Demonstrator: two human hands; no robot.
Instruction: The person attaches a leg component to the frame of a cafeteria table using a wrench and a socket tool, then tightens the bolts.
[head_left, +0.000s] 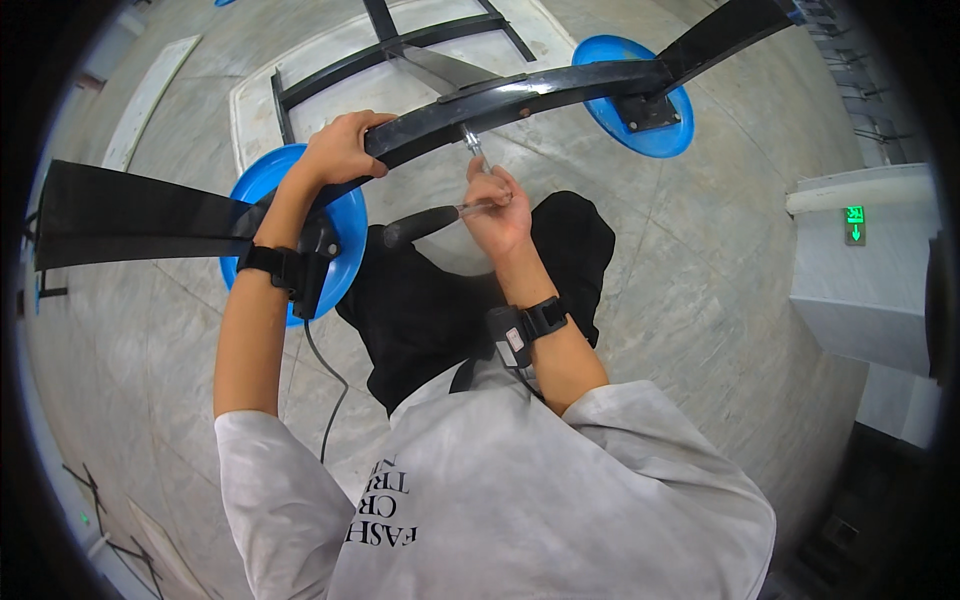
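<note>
A curved black metal beam (430,132) spans the space in front of me. Near its left end, my left hand (340,150) is closed round the beam, thumb on the near side. My right hand (498,212) grips a socket wrench, its fingers curled below the middle of the beam. The wrench's shiny socket (471,138) reaches up to the beam's near side; any bolt inside it is hidden. From that hand the dark wrench handle (425,224) points left over my lap, smeared by motion.
Blue round plates lie beneath the beam's left (346,240) and right (672,132) joints, where wide black legs (140,215) slant outward. Beyond is another black frame (340,78) on a white board (250,115). A cable (338,395) hangs from my left wrist. White wall blocks (850,320) stand right.
</note>
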